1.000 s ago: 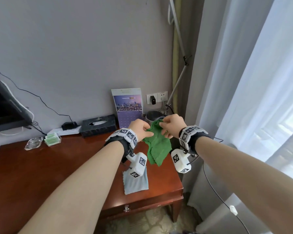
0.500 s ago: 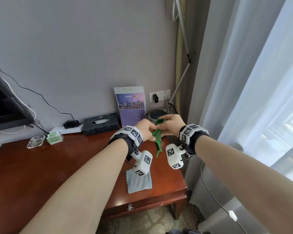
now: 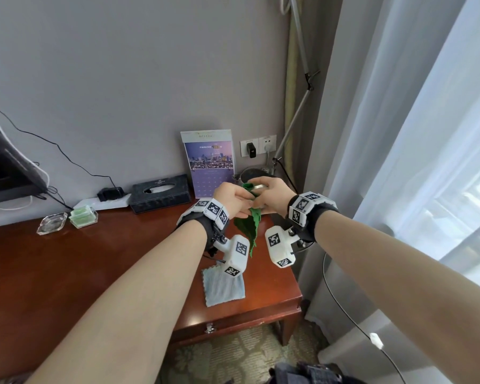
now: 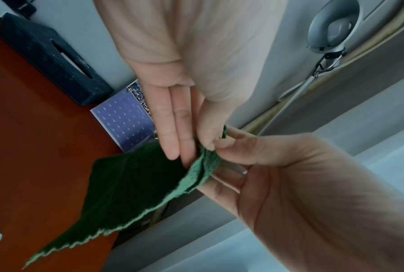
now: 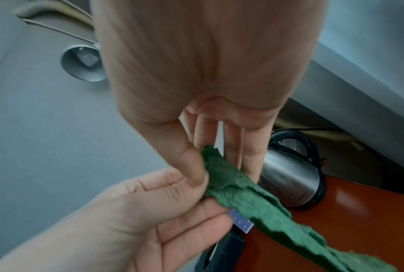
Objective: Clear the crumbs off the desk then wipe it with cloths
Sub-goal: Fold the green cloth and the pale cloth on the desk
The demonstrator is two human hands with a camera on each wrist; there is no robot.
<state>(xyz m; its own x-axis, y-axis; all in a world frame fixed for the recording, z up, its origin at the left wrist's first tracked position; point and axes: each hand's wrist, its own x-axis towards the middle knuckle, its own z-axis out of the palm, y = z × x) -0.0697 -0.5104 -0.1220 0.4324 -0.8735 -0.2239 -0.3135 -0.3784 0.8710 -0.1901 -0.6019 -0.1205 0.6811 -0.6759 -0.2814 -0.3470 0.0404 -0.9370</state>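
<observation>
Both hands meet above the desk's right end: left hand (image 3: 232, 199) and right hand (image 3: 272, 194) each pinch the top of a folded green cloth (image 3: 248, 228), which hangs down; a pale blue cloth (image 3: 223, 286) lies flat on the desk (image 3: 94, 261) beneath, a kettle (image 5: 289, 182) behind

green cloth (image 3: 248, 228): you see it folded, hanging above the desk (image 3: 67, 273), top edge pinched | pale blue cloth (image 3: 223, 286): flat on the desk, near its front edge
</observation>
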